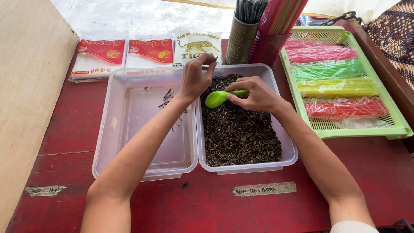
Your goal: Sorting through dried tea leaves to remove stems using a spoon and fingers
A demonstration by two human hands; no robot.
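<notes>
Hands sorting over clear plastic tubs on red bench.
We note right hand (254, 92) gripping green plastic spoon (217, 98) over dried leaves (237, 129); left hand (196, 77) pinches a twig (214, 59).

Green spoon (217, 98), dark dried leaves (239, 129), red table (194, 203).

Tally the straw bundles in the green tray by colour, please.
Green tray bundles:
Pink bundles: 2
Green bundle: 1
Yellow bundle: 1
Red-orange bundle: 1
Total: 5
</notes>
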